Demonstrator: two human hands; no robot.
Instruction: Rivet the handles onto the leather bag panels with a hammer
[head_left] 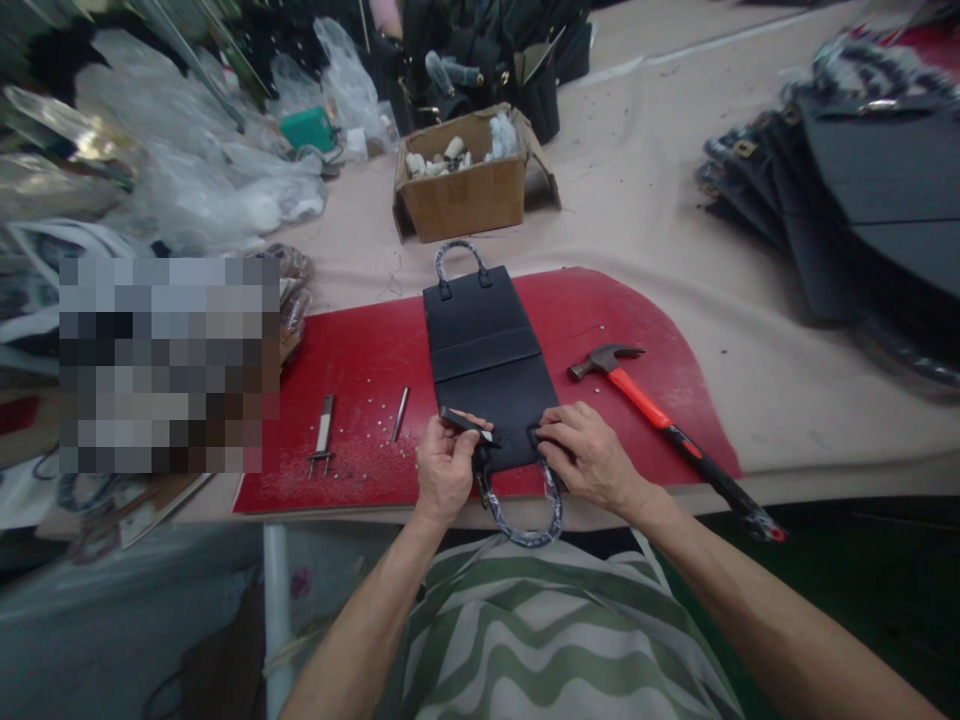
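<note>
A black bag panel lies lengthwise before me, with a film-wrapped handle at its far end and another wrapped handle at the near end. My left hand is closed around a dark bar-shaped tool with a pale section, its tip over the panel by the near handle's left tab. Fingers of my right hand are pinched at the right tab of that same handle, pressing on the panel edge. Exactly what the tool's tip touches is too small to tell.
On the red board lie a claw hammer at right, a thin metal rod, a pronged tool and scattered small bits. Behind stands a cardboard box. Stacked black bag pieces are at right, plastic bags at left.
</note>
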